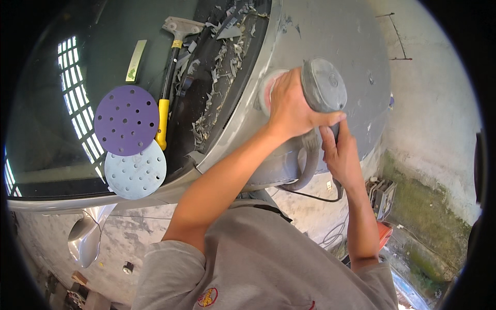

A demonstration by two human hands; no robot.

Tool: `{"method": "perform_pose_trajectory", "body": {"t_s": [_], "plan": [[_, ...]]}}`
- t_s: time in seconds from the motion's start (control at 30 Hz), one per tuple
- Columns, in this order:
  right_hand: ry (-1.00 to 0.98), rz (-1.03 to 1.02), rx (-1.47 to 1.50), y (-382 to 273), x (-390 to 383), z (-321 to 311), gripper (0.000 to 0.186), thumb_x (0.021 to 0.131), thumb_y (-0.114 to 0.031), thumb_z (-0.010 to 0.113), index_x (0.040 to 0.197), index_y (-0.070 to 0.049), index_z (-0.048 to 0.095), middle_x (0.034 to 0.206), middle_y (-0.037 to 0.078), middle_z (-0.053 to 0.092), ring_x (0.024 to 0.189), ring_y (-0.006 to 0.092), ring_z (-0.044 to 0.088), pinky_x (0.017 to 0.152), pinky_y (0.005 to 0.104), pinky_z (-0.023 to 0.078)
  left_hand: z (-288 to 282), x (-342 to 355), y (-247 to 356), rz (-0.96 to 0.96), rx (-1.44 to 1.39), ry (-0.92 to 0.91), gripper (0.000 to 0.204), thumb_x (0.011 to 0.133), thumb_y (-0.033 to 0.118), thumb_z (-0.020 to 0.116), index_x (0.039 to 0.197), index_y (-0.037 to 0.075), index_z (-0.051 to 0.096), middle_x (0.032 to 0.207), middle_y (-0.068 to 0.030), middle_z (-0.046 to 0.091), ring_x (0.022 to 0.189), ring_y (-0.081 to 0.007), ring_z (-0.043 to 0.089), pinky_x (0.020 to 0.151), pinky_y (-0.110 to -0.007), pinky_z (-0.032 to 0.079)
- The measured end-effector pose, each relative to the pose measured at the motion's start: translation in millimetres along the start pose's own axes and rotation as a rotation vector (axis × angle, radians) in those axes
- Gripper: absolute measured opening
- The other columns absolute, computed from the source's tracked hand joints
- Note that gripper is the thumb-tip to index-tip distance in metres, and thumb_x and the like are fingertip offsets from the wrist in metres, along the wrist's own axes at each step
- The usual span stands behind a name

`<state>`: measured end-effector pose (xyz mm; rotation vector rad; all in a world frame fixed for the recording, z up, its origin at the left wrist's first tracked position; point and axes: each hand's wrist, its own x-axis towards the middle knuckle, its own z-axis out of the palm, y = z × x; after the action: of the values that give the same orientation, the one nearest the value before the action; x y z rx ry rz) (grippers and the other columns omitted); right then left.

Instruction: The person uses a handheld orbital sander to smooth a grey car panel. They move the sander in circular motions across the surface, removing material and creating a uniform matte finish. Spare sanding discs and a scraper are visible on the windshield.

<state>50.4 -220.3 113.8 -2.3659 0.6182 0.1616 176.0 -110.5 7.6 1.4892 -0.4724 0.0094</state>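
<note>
Sander (324, 85): a gray, round-topped tool, over the gray car hood (361, 44), near the edge by the glass. Its pale pad (265, 93) pokes out on the left; I can't quite tell if it sits flat.
Left hand (290, 106): wrapped around the sander's head, thumb stretched out to the right, most fingers hidden.
Right hand (343, 157): curled around the sander's dark handle, just below the left thumb.
Hose (311, 163): gray and bendy, hanging under the sander.
Cord (315, 198): thin and black, below the hose.
Glass (113, 28): dark and shiny, left of the hood.
Discs: a purple disc (125, 114) full of holes lies partly on top of a pale blue disc (135, 174).
Scraper (164, 101): yellow handle just beside the purple disc, gray head up top.
Strip (136, 60): thin and pale, above the purple disc.
Scraps (230, 32): gray bits between glass and hood.
</note>
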Motion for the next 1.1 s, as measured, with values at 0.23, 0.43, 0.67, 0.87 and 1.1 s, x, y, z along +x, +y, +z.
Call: {"method": "perform_pose_trajectory", "body": {"t_s": [0.23,0.43,0.67,0.87,1.1], "plan": [[-0.052,-0.001,-0.068,-2.8,4.2,2.9,0.043,0.112,-0.035,0.064,0.129,0.002,0.053,0.080,0.032,0.068,0.079,0.0568,0.069,0.064,0.0543,0.052,-2.7,8.0,-1.8,0.070,0.073,0.052,0.101,0.058,0.058,0.100,0.130,-0.001,0.063,0.117,-0.0154,0.074,0.108,-0.0362,0.073,0.098,-0.048,0.056],[-0.067,0.076,-0.104,-1.9,-1.8,3.3,0.043,0.111,-0.036,0.065,0.130,0.001,0.053,0.078,0.031,0.068,0.079,0.0571,0.069,0.063,0.0544,0.052,-5.4,0.2,7.3,0.037,0.027,0.016,0.101,0.057,0.062,0.100,0.129,-0.001,0.065,0.115,-0.0157,0.075,0.107,-0.0373,0.073,0.101,-0.050,0.054],[-0.044,0.093,-0.056,-5.4,7.8,1.4,0.043,0.112,-0.037,0.063,0.126,0.002,0.052,0.076,0.031,0.067,0.078,0.0578,0.068,0.062,0.0542,0.051,-4.7,13.6,3.4,-0.003,-0.003,0.024,0.099,0.061,0.061,0.099,0.129,-0.002,0.065,0.114,-0.0165,0.074,0.104,-0.0367,0.073,0.100,-0.049,0.054],[-0.043,-0.031,-0.106,-8.4,-3.2,4.7,0.043,0.113,-0.035,0.062,0.126,0.004,0.052,0.077,0.031,0.068,0.077,0.0565,0.069,0.062,0.0547,0.051,-4.5,-3.5,-1.2,0.056,0.039,0.074,0.104,0.057,0.057,0.101,0.135,-0.001,0.064,0.119,-0.0161,0.073,0.110,-0.0365,0.072,0.101,-0.050,0.053],[-0.021,0.051,-0.069,6.7,12.4,1.7,0.043,0.110,-0.035,0.066,0.126,0.002,0.052,0.079,0.033,0.068,0.078,0.0570,0.069,0.063,0.0568,0.051,0.7,14.1,-3.1,0.045,-0.043,0.022,0.103,0.058,0.059,0.101,0.133,-0.001,0.064,0.117,-0.0155,0.073,0.110,-0.0355,0.071,0.101,-0.050,0.053]]}}
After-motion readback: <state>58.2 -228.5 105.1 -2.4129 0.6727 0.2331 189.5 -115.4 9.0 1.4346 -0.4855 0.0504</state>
